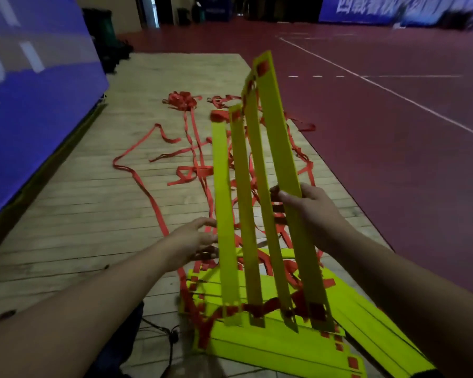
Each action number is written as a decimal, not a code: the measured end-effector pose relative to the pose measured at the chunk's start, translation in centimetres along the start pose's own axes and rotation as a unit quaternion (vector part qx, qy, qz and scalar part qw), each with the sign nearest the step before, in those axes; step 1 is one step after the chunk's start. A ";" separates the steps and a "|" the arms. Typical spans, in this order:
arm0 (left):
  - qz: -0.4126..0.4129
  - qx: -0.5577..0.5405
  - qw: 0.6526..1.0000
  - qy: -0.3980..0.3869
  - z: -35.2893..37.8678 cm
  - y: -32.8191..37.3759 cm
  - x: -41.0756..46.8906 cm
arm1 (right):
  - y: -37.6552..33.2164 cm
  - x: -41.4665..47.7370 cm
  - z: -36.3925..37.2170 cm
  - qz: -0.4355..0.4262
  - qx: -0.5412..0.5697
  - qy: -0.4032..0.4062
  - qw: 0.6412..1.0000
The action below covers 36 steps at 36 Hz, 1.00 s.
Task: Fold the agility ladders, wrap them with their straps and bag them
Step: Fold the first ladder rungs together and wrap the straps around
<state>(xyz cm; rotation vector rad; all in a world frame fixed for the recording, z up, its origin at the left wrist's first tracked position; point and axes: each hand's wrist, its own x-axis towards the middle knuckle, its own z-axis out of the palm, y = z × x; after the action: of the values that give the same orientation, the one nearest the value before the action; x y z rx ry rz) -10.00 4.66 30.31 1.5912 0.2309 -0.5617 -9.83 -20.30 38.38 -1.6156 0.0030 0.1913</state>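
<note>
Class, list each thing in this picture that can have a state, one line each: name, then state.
Raised yellow rungs: four, stood on end, fanned apart, lower ends on the stack.
Stacked yellow rungs: lying flat, piled together on the floor.
Red straps: loose, tangled across the floor, not wrapped.
Right hand: grips the rightmost raised rung.
Left hand: fingers straight, at the leftmost raised rung.

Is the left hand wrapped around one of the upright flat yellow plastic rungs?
No, the left hand holds its fingers straight beside the leftmost yellow rung; only the right hand grips the rightmost rung.
</note>
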 end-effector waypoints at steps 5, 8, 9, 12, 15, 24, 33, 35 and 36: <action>-0.006 -0.088 0.996 0.006 0.7 0.6 0.5 | -0.5 -0.3 0.6 -0.023 -0.026 -0.034 0.999; -0.016 -0.108 0.993 0.052 1.2 0.7 1.1 | -1.3 -0.6 0.9 -0.039 -0.026 -0.064 0.997; -0.022 -0.099 0.992 0.069 1.3 0.7 1.4 | -1.5 -0.7 1.0 -0.045 -0.023 -0.075 0.996; -0.026 -0.106 0.989 0.103 1.9 1.3 1.6 | -2.2 -1.3 1.3 -0.052 0.014 -0.114 0.992; -0.002 -0.165 0.984 0.060 2.2 1.9 1.5 | -2.9 -1.7 1.4 -0.046 0.076 -0.133 0.987; -0.031 -0.280 0.958 -0.059 4.4 2.7 0.8 | -3.7 -1.9 0.6 -0.017 0.114 -0.133 0.984; 0.055 -0.300 0.952 -0.031 4.1 3.9 -0.3 | -3.4 -0.9 -2.5 -0.004 0.065 0.018 0.998; 0.056 -0.304 0.950 -0.035 3.6 4.0 -0.3 | -3.2 -1.0 -2.9 0.010 0.062 0.031 0.998; 0.055 -0.307 0.949 -0.037 3.5 3.9 -0.3 | -3.2 -1.1 -3.0 0.018 0.065 0.032 0.997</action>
<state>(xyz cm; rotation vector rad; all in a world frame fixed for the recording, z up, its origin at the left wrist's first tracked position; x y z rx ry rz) -9.16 0.89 33.88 0.9681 0.2305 -0.4071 -10.21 -23.18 41.78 -1.4923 0.0925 0.1632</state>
